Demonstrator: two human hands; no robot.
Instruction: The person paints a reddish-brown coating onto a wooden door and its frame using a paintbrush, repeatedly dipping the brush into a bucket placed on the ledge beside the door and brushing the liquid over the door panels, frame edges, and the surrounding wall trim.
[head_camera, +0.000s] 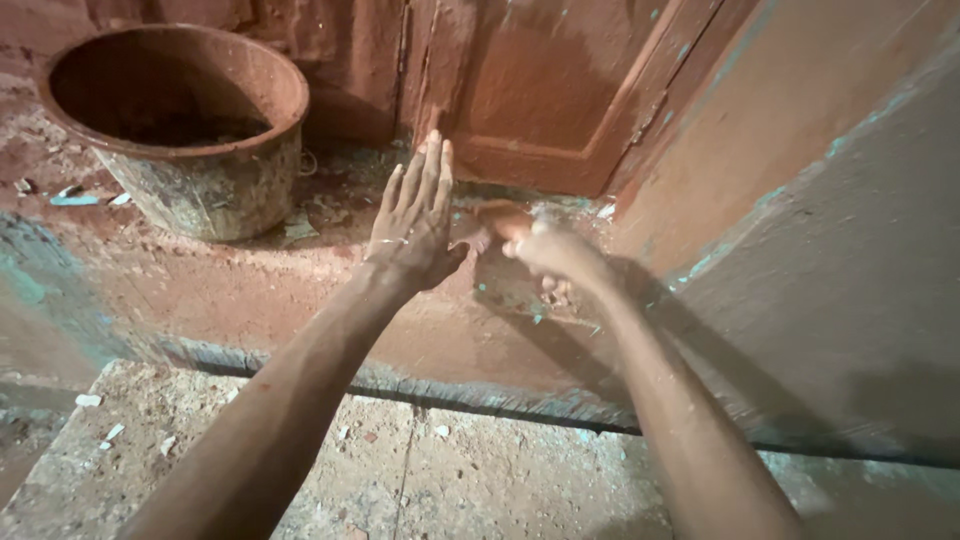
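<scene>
Nearest, a dusty slab is littered with chips, and the step past it is pretty patchy, lots of red dust and flaking teal paint left. The left hand is spread flat, while something blurred, seemingly a scraper, is gripped by the right hand against that step. Further back, 1 crusted pot and a door are seen.
</scene>
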